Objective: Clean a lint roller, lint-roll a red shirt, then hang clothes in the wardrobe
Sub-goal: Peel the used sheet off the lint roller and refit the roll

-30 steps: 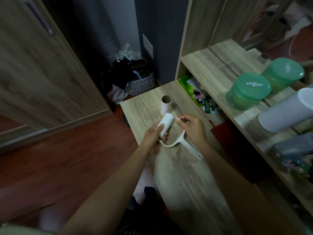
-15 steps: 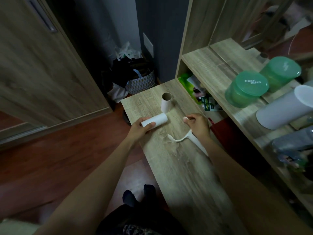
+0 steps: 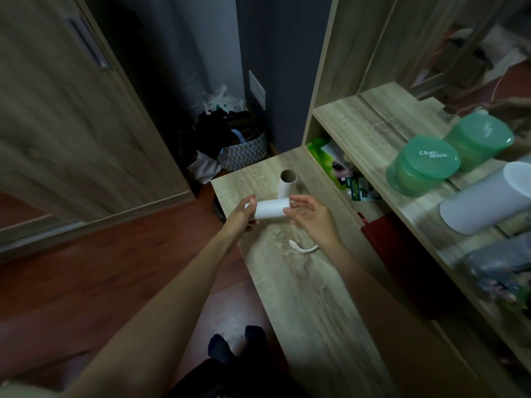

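Note:
A white lint roll (image 3: 271,209) lies sideways above the wooden bench (image 3: 304,285), gripped at its left end by my left hand (image 3: 242,215). My right hand (image 3: 309,215) has its fingertips at the roll's right end, fingers loosely spread. The white roller handle (image 3: 303,247) lies on the bench below my right wrist, partly hidden by it. An empty cardboard tube (image 3: 288,182) stands upright just behind the roll. A red cloth (image 3: 402,254) sits on the low shelf to the right.
A wardrobe door (image 3: 71,116) stands at left. A patterned basket (image 3: 244,150) of dark clothes sits on the floor behind the bench. The upper shelf (image 3: 365,145) holds a green tub (image 3: 422,165) and a white cylinder (image 3: 485,202). My socked feet (image 3: 235,343) are below.
The roll came off the handle. My right hand left the handle on the bench and moved to the roll's right end; my left hand brought the roll toward the middle.

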`<action>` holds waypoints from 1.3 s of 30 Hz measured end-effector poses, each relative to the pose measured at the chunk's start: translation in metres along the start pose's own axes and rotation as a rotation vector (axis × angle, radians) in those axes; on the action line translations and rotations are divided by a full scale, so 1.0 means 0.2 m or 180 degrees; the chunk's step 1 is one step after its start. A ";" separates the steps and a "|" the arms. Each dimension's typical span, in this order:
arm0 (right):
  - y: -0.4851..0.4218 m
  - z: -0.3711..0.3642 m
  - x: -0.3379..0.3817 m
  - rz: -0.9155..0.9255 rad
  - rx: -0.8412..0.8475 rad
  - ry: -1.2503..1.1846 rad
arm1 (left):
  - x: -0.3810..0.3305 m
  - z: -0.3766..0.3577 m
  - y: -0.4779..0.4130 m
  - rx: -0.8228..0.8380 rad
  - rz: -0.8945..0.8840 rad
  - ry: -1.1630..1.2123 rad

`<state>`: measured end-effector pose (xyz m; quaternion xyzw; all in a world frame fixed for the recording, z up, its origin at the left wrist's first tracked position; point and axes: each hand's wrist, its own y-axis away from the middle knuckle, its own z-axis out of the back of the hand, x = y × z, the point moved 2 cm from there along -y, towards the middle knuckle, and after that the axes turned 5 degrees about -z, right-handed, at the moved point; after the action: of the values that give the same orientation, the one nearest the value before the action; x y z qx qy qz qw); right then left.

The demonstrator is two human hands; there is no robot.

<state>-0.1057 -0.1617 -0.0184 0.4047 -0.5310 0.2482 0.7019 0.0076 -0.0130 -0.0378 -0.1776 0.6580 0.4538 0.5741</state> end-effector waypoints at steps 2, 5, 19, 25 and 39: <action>0.00 -0.02 0.00 0.0079 -0.0116 0.0048 | -0.01 0.01 0.00 -0.0097 0.0101 0.0239; 0.02 -0.05 0.01 0.0173 -0.0193 0.0037 | -0.01 0.00 -0.01 -0.0216 0.0263 0.0459; -0.01 -0.02 0.01 -0.0124 0.0623 0.0256 | 0.00 0.04 0.00 -0.0085 0.0327 0.0403; -0.03 0.00 -0.02 -0.0116 0.0335 0.0167 | 0.02 0.05 -0.01 -0.0192 -0.0036 -0.0133; -0.19 0.00 -0.19 0.0186 0.0005 0.2116 | 0.12 0.13 0.05 -0.0177 -0.0186 0.0096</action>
<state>-0.0882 -0.1795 -0.0661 0.2867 -0.2842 0.3872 0.8289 0.0080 0.0207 -0.0543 -0.2194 0.6482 0.4523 0.5720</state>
